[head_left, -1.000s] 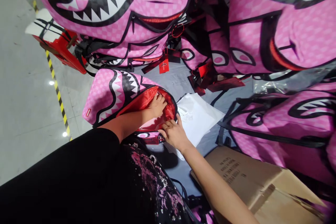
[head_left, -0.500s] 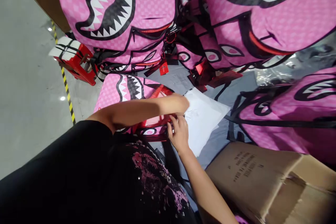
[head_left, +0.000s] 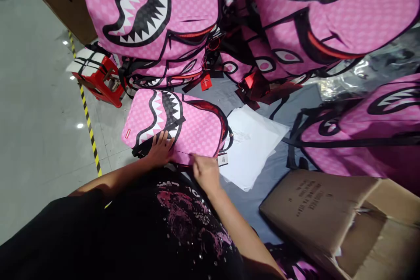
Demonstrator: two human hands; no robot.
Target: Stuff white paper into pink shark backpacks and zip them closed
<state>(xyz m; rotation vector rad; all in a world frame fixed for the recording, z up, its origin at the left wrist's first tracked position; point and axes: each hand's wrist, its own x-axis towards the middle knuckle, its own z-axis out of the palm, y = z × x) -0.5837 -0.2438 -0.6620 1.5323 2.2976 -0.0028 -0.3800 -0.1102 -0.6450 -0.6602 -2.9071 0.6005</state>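
Note:
A small pink backpack (head_left: 201, 124) with a black-and-white shark-mouth print lies flat in front of me. Its far edge gapes, showing red lining, and a black handle loop sticks out on the right. My left hand (head_left: 161, 148) rests on its near side, fingers spread over the printed teeth and a black strap. At the near edge of the bag, my right hand (head_left: 206, 173) is closed; what its fingers pinch is hidden. A grey-and-white tag (head_left: 222, 159) hangs beside that hand, over a stack of white paper sheets (head_left: 254, 140).
Large pink shark-print backpacks (head_left: 193, 4) stand along the back, with red hang tags (head_left: 206, 82) below. Another pink bag (head_left: 354, 140) lies at right. An open cardboard box (head_left: 305, 210) is at lower right. A red stool (head_left: 98, 78) stands on the floor at left.
The bag's front panel, folded open with red lining showing, now lies down over it. My left hand has moved left onto the print; my right hand has moved left along the near edge and closed.

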